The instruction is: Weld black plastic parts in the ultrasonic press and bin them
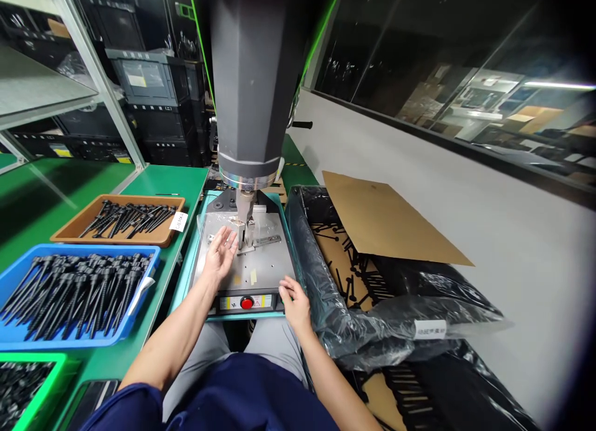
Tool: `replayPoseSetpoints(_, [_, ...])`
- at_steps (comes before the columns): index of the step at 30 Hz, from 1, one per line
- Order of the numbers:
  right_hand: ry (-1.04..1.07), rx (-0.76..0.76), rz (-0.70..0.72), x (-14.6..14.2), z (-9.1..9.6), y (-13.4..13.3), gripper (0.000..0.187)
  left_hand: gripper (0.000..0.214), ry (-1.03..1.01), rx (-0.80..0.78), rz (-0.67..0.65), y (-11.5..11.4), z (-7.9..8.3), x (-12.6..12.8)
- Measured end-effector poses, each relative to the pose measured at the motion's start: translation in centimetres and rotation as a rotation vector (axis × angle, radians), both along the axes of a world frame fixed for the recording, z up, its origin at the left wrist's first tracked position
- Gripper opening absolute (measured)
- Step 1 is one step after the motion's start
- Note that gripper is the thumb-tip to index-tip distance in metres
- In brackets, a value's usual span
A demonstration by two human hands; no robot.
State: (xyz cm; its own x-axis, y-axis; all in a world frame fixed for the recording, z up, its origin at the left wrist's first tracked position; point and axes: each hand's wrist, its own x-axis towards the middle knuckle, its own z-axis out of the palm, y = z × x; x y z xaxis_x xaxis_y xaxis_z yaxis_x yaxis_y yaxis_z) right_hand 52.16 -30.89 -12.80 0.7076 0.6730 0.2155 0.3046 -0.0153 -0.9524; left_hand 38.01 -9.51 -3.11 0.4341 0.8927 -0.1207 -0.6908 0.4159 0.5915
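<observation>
My left hand (222, 252) is raised palm-up over the grey metal plate (270, 272) of a press-like machine (249, 89). Its fingers are apart and I see nothing held in them. They are close beside the metal block (241, 232) under the machine's tool head (245, 202). By the plate's front right corner is my right hand (295, 302), its fingers loosely bent with nothing visible in them. A red button (246, 302) sits on the front panel between my hands. A clear plastic sheet (218, 223) surrounds the tool area.
On the left, a blue tray (156, 257) and an orange tray (74, 232) hold many black rod-like parts with thick heads. A green bin (58, 362) is nearer. To the right, a plastic-lined box (302, 251) holds similar parts, with a cardboard sheet (395, 223) across it.
</observation>
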Motion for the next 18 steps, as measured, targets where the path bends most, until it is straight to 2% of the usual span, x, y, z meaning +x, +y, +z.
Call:
replayPoseSetpoints(6, [-0.007, 0.04, 0.221, -2.1, 2.1, 4.5, 0.043, 0.032, -0.03, 0.215, 0.075, -0.4, 1.3, -0.3])
replayPoseSetpoints(9, [-0.011, 0.051, 0.3, -2.9, 3.2, 7.0, 0.042, 0.028, -0.014, 0.177, 0.123, -0.3, 1.6, -0.1])
replayPoseSetpoints(13, [-0.041, 0.064, 0.349, -3.3, 5.1, 10.5, 0.042, 0.025, -0.052, 0.069, 0.091, 0.0, 2.1, 0.7])
replayPoseSetpoints(16, [-0.092, 0.063, 0.343, -3.2, 6.6, 13.2, 0.038, 0.02, -0.054, 0.065, 0.091, 0.4, 2.3, 1.1])
replayPoseSetpoints(18, [-0.111, 0.062, 0.29, -3.0, 7.6, 14.9, 0.035, 0.02, -0.023, 0.101, 0.1, 0.7, 2.4, 1.3])
